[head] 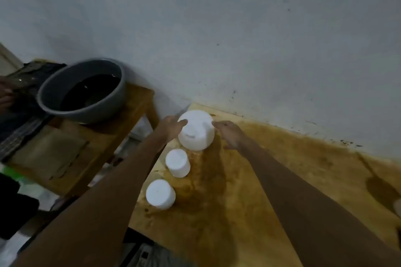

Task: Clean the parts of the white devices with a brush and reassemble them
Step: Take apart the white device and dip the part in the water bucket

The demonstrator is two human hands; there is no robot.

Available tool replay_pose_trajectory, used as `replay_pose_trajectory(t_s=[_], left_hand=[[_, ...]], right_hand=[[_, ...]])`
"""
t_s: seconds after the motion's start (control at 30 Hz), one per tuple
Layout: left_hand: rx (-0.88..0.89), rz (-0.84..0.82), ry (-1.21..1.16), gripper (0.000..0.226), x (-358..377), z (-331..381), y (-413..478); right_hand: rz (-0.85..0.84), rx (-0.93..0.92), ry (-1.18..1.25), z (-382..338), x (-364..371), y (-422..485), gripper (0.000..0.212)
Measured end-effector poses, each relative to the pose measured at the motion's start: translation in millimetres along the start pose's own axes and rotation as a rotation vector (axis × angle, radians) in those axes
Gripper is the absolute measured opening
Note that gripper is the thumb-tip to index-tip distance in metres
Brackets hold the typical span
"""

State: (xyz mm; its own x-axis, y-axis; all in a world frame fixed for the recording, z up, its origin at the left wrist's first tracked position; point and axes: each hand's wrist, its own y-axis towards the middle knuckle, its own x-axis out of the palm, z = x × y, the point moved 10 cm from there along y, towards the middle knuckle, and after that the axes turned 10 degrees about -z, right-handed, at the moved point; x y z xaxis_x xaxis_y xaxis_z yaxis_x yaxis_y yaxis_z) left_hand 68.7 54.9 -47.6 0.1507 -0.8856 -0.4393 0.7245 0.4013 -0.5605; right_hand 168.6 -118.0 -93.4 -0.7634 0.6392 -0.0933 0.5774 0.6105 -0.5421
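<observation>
Three white cylindrical devices stand in a row along the left edge of a wet wooden table (271,180). The largest device (196,130) is the farthest, near the wall. My left hand (171,127) touches its left side and my right hand (230,134) is at its right side, fingers spread. Whether either hand truly grips it is unclear in the blur. A medium device (178,162) stands just in front of it, and a third device (160,194) stands nearest to me. No brush is visible.
A grey basin (54,86) of dark water sits on a lower wooden stool (104,147) to the left. Dark cloth (19,119) and another person's hand (5,95) lie at the far left. A white wall rises behind the table.
</observation>
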Motion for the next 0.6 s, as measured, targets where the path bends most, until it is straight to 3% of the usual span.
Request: replay_pose_trajectory(t_s=[0.2, 0.37, 0.6], left_hand=[[-0.116, -0.142, -0.1, 0.071, 9.3, -47.2, 72.3], [-0.096, -0.248, -0.225, 0.076, 17.4, -56.1, 99.0], [-0.098, -0.197, -0.327, 0.062, 17.0, -51.3, 100.9]], right_hand=[[-0.029, 0.031, 0.098, 21.0, 13.6, 61.1, 0.086], [-0.036, -0.002, 0.119, 31.2, 14.1, 84.6, 0.078], [0.051, -0.076, 0.155, 30.6, 10.1, 80.5, 0.073]])
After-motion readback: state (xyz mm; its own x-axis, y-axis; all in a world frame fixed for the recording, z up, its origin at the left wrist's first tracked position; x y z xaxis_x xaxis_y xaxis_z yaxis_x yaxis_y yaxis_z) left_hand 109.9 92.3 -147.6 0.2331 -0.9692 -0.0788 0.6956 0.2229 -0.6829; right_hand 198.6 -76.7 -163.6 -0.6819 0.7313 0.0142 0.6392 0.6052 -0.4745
